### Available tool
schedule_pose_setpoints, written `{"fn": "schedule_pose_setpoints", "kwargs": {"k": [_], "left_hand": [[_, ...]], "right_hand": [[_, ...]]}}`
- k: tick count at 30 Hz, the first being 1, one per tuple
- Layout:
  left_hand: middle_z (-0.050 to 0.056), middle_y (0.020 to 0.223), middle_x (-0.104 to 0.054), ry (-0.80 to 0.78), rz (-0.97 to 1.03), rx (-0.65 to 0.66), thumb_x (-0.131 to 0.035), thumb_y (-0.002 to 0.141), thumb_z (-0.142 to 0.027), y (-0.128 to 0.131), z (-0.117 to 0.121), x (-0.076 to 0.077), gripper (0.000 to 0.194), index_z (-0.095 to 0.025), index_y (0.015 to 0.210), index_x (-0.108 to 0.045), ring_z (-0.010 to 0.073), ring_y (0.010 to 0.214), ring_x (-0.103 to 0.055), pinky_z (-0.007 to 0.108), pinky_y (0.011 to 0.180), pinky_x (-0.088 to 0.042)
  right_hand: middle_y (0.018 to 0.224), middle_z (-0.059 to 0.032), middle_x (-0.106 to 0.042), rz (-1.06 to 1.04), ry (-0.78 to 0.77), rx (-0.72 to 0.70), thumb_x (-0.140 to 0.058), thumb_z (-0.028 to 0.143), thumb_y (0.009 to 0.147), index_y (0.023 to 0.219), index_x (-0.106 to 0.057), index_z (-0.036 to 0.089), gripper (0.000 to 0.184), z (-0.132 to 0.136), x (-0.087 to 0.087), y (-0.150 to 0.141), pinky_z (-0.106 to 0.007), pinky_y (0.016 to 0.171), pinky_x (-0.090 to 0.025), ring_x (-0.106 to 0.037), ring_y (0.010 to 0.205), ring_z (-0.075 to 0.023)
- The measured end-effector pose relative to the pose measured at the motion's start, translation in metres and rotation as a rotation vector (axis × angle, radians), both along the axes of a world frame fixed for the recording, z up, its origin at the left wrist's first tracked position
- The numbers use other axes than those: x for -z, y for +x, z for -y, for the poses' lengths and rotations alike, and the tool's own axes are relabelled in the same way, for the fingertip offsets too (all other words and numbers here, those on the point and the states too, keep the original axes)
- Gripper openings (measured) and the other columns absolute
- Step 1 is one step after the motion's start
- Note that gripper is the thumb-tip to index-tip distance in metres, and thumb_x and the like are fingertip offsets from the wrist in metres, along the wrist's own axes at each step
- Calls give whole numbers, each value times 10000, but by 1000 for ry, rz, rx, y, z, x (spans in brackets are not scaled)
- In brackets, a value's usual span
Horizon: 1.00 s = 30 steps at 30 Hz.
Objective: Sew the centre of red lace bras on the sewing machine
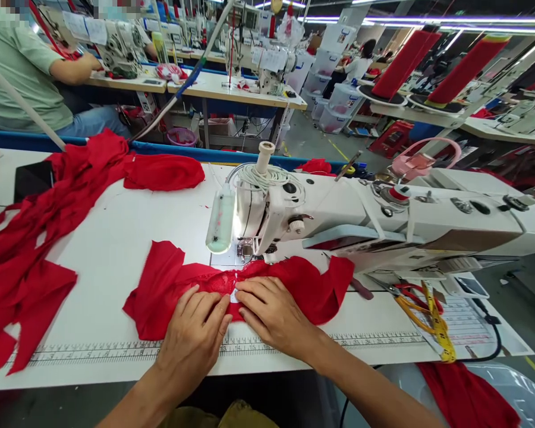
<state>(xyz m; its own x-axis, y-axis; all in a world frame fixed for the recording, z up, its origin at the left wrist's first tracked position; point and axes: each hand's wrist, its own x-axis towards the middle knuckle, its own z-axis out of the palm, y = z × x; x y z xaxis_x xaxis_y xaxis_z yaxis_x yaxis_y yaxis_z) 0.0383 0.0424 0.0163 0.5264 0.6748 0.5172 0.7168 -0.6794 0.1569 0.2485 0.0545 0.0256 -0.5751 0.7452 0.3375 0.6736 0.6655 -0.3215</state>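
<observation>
1. Left hand [196, 324] lies palm down on a red fabric piece [305, 288], its fingers extended and slightly bent, pressing the cloth from above.
2. Right hand [270, 306] is also palm down on the same piece, fingers stretched toward the left hand; whether either thumb pinches an edge, I cannot tell.
3. The red fabric piece spreads across the tabletop [129, 232], just in front of the needle area of a white sewing machine [334, 208], with loose ends reaching out past both hands.
4. Between the fingertips shows a small white patch [233, 295], beside a lacy section [220, 281] of the red cloth.
5. A printed ruler strip [383, 340] runs along the near edge of the tabletop, partly covered by the left hand.
6. To the left lies a long red fabric heap [75, 199], with a folded red piece [163, 172] touching its far end.
7. To the right, orange-handled scissors [412, 314] and a yellow tape measure [439, 327] rest on a printed sheet [468, 324].
8. Below them, more red cloth [468, 389] hangs into a clear bin [512, 380].
9. Beyond the tabletop, a co-worker in a light green shirt [24, 77] sits at another machine [116, 47].
</observation>
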Motion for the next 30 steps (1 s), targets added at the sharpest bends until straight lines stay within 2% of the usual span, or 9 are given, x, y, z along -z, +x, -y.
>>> {"fn": "schedule_pose_setpoints", "kwargs": {"k": [3,8,13,17,22,26,30], "left_hand": [[107,1020,-695,6,-5,14,-490,993,-151,4,-1,0,248,-101,1165,-662,240,939,-625,512,996,-464],[122,1021,-721,125,-82,-3,-536,977,-164,7,0,3,243,-73,1156,-673,259,920,-633,541,1023,-434],[123,1042,-724,92,-84,-4,-532,983,-176,6,0,4,268,-73,1192,-666,256,919,-642,548,1032,-426],[123,1046,-726,78,-88,-12,-529,986,-185,4,2,5,278,-82,1206,-663,259,921,-643,556,1032,-420],[104,1110,-719,14,-65,6,-510,1008,-211,-3,8,-1,277,-134,1237,-647,251,984,-637,554,1073,-380],[119,1075,-698,-15,49,128,-541,967,-92,-5,-5,-11,223,-84,1165,-644,225,1026,-623,495,1087,-417],[109,1057,-693,-110,31,153,-495,955,-34,-2,-29,-11,213,-99,1089,-646,206,987,-629,429,1002,-504]], "right_hand": [[1227,-92,-690,-8,-8,4,-513,218,1004,1181,-631,177,216,0,1,0,-398,941,-440,-589,1130,-244],[1235,-91,-683,-44,-48,-1,-495,193,1009,1196,-626,177,229,0,-1,4,-392,940,-442,-581,1139,-244],[1264,-87,-668,-56,-32,45,-416,99,1004,1252,-612,179,326,-10,-9,7,-380,919,-432,-571,1138,-234],[1322,-73,-651,62,-43,-11,-435,192,1036,1319,-585,202,320,-20,-9,4,-401,898,-411,-564,1159,-245],[1392,-74,-606,66,-117,40,-488,328,1031,1350,-573,209,351,-22,-1,2,-444,939,-400,-549,1165,-264],[1395,-87,-602,10,-206,68,-560,387,991,1433,-506,228,473,-23,1,4,-447,979,-409,-532,1194,-272],[1351,-93,-632,-28,-282,117,-647,401,935,1517,-391,237,657,-24,1,4,-470,1008,-414,-542,1195,-282]]}}
